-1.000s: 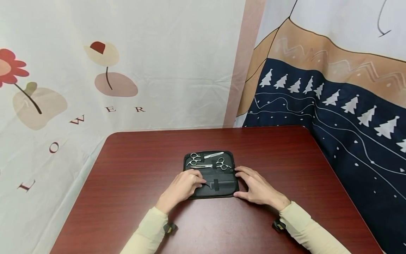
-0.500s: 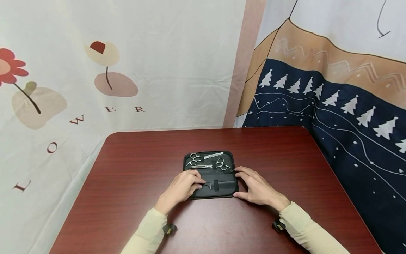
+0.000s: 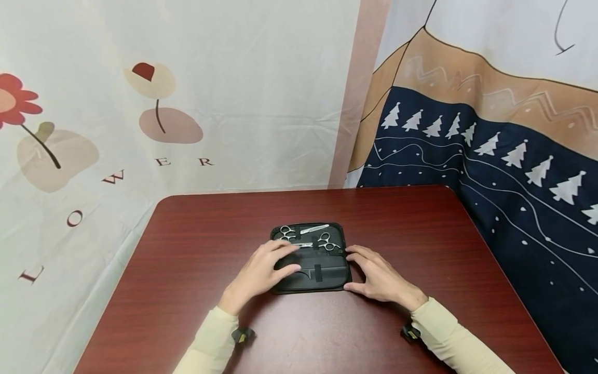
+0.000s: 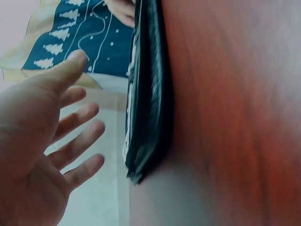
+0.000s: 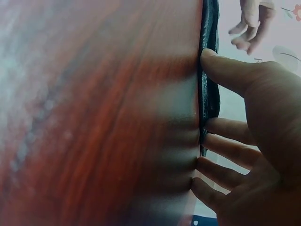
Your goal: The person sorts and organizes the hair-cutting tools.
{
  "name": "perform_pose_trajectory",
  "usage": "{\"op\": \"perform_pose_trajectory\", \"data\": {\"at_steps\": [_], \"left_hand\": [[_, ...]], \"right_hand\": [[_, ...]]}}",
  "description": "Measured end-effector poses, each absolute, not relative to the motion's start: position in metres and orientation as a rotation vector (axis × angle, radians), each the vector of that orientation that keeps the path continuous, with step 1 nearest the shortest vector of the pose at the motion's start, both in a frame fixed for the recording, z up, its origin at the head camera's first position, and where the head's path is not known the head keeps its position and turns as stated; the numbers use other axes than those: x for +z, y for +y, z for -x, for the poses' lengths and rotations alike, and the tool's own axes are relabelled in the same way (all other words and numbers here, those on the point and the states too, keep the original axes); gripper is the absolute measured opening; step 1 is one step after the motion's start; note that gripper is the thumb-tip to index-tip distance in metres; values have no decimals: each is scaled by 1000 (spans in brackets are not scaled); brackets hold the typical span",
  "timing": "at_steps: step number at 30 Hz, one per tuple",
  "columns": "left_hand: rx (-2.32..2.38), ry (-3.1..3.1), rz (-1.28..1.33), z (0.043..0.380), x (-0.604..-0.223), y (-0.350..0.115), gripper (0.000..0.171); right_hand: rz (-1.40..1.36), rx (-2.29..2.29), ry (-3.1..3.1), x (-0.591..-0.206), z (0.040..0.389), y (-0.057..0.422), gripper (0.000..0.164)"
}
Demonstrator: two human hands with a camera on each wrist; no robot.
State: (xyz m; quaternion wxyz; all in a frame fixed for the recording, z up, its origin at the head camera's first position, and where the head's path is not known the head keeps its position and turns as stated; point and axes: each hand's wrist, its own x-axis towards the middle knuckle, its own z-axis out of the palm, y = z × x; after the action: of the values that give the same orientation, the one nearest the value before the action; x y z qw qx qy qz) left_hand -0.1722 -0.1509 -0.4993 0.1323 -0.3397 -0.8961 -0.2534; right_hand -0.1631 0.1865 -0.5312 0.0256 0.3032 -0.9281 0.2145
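Observation:
A flat black scissors case lies on the table with its inner side up. In its upper half are a silver pair of scissors on the right and more silver scissors on the left, partly covered by the left hand. The left hand hovers over the case's left side, thumb and fingers spread, holding nothing; the left wrist view shows a gap between it and the case. Against the case's right edge, the right hand rests thumb and fingertips. A thin dark curved piece lies in the lower half.
The reddish-brown table extends around the case on all sides. Behind it hangs a pale curtain with flower prints, and to the right a navy one with tree prints.
The left hand has let go at the lower part of the case, spread its fingers and lifted slightly up and left. The right hand has stayed in place.

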Motion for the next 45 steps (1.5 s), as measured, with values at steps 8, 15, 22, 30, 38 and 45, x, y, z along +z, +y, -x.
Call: {"op": "perform_pose_trajectory", "data": {"at_steps": [8, 15, 22, 30, 38, 45], "left_hand": [[-775, -2720, 806, 191, -500, -174, 73], [-825, -2822, 706, 212, -508, -189, 81], [-778, -2890, 696, 231, -514, -194, 69], [-714, -2901, 719, 245, -515, -196, 54], [-598, -2868, 716, 252, -518, -192, 33], [-603, -2856, 686, 251, -520, -190, 27]], "right_hand": [[-944, 672, -2866, -530, 163, 186, 62], [-942, 671, -2866, -529, 163, 186, 61], [-937, 677, -2871, -530, 163, 186, 61], [-930, 691, -2873, -530, 161, 186, 62], [-922, 705, -2870, -530, 161, 186, 61], [-911, 712, -2881, -529, 161, 185, 61]]}}
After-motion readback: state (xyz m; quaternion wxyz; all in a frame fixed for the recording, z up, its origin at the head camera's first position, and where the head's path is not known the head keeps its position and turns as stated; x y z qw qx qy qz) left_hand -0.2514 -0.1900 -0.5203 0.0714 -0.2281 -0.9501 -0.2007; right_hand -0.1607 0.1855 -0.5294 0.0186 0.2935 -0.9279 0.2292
